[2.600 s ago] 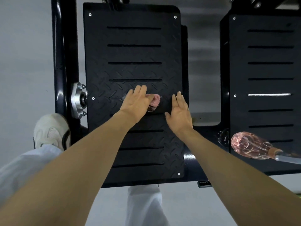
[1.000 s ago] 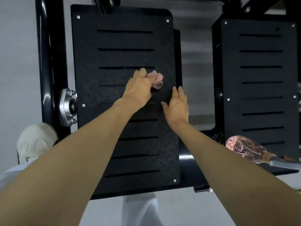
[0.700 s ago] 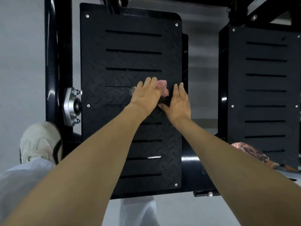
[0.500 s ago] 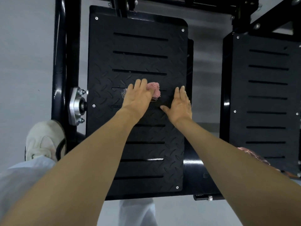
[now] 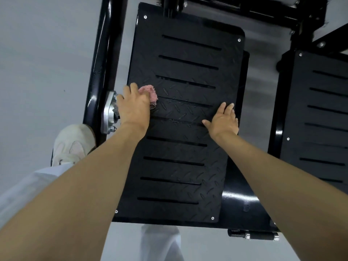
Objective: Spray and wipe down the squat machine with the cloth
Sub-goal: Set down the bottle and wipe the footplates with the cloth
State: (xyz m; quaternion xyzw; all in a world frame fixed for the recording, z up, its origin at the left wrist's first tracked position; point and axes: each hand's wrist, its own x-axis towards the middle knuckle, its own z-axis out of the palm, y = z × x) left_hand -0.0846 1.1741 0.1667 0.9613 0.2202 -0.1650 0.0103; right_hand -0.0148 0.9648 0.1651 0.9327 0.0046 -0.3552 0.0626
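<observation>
We wipe at the left edge of the footplate (image 5: pixel 178 170) with the cloth (image 5: pixel 148 92) in our left hand (image 5: pixel 134 108).
Our left hand holds the pink cloth bunched under bent fingers and presses it to the black footplate of the squat machine (image 5: pixel 102 53). The cloth pokes out just beyond the fingertips and to their right. Our right hand (image 5: pixel 222 119) lies flat on the same plate, fingers straight and holding nothing, well to the right of the left hand. The plate's long axis runs away from us and its slots run crosswise. We judge the coming stroke goes rightward from the left hand, along a slot, toward the right hand. A silver bearing flange (image 5: pixel 108 113) sits just left of the left hand.
</observation>
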